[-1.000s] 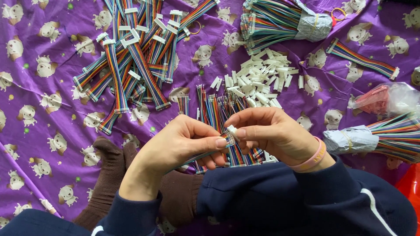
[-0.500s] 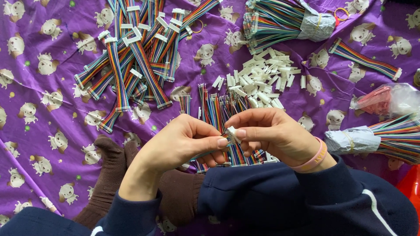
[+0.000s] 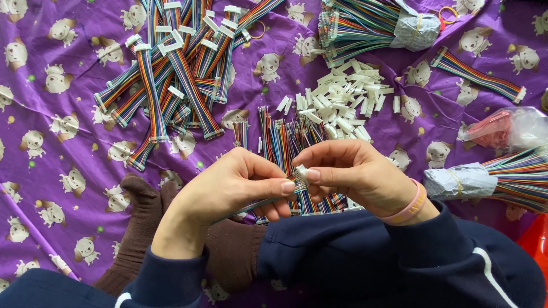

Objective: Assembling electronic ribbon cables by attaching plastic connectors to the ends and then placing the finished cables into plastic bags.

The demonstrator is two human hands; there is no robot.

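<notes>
Above the lap, the left hand (image 3: 228, 188) pinches a light, floppy rainbow ribbon cable (image 3: 260, 203) near its end, while the right hand (image 3: 354, 174) grips the small, stiff white connector (image 3: 301, 174), probably best held by its sides.

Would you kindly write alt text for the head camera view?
Two hands, left hand and right hand, press a white connector onto a rainbow ribbon cable above a purple cloth strewn with finished cables and loose connectors.
</notes>
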